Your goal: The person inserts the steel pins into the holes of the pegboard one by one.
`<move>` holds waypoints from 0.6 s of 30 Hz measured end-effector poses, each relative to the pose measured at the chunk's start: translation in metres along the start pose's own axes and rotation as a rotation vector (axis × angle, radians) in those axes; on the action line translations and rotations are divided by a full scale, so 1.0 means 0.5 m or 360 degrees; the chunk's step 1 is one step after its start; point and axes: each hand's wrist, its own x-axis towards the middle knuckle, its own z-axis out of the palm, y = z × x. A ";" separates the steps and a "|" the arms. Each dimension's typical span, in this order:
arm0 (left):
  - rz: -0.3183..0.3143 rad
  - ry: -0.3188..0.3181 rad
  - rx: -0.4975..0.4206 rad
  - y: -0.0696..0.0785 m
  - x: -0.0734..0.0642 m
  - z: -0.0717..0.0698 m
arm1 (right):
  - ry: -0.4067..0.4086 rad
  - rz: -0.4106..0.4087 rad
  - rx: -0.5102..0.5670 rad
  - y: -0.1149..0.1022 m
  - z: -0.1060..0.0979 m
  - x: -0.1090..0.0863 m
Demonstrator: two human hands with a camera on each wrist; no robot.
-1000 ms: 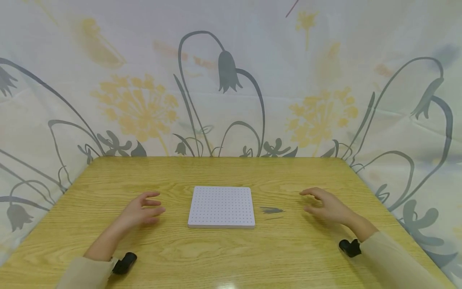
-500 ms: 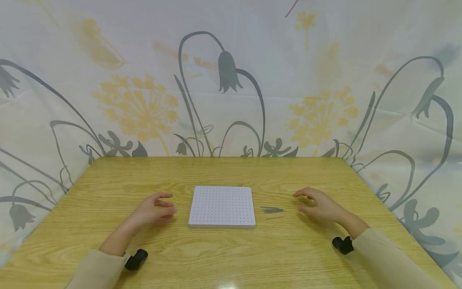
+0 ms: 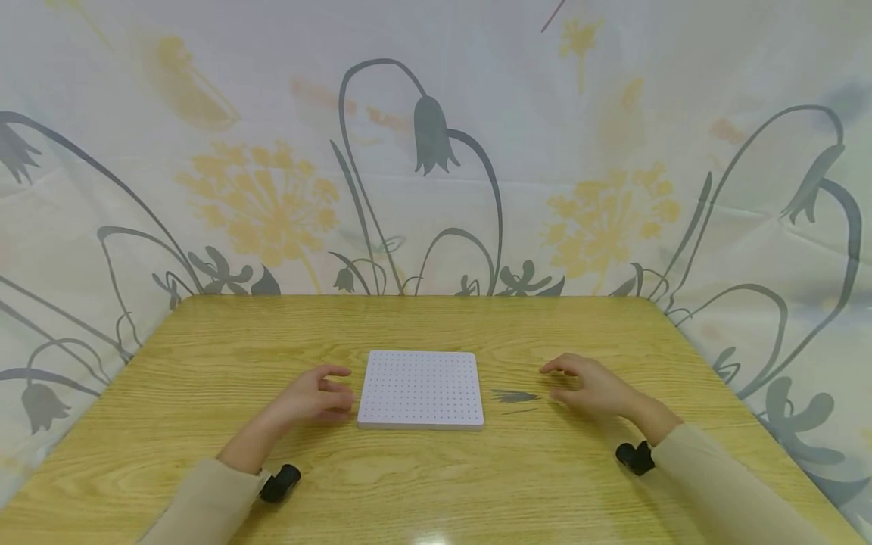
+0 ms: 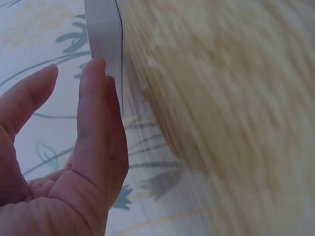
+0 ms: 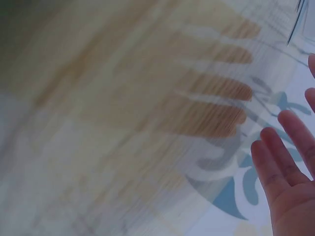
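Observation:
A white pegboard (image 3: pixel 421 387) dotted with small holes lies flat in the middle of the table in the head view. To its right is a small bunch of thin grey sticks (image 3: pixel 515 397), and one single stick (image 3: pixel 519 411) lies just in front of them. My left hand (image 3: pixel 319 393) hovers by the board's left edge with fingers loosely bent, holding nothing. In the left wrist view its fingers (image 4: pixel 93 118) overlap the board's pale side (image 4: pixel 106 34). Just right of the sticks, my right hand (image 3: pixel 589 387) is held with relaxed fingers and carries nothing.
The wooden table (image 3: pixel 409 484) stands against a hanging cloth (image 3: pixel 436 212) printed with grey and yellow flowers. Black cameras sit on both wrists, such as the left wrist camera (image 3: pixel 280 483).
My left hand has moved right, up to the board's left edge. My right hand has shifted left, closer to the sticks. Board and sticks have stayed in place.

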 end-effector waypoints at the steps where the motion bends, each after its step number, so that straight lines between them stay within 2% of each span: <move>1: -0.0010 -0.0004 -0.0003 0.001 0.002 0.004 | -0.0002 -0.0013 0.0002 -0.002 0.000 0.002; 8: -0.0076 0.0031 0.0073 0.001 0.014 0.027 | -0.0033 -0.0037 -0.0008 -0.009 0.004 0.014; 15: -0.0034 -0.0073 0.0105 -0.003 0.015 0.030 | -0.0046 -0.0074 -0.0033 -0.008 0.014 0.026; 18: -0.0036 -0.0083 0.0110 -0.003 0.017 0.032 | -0.0063 -0.0079 -0.0018 -0.009 0.018 0.031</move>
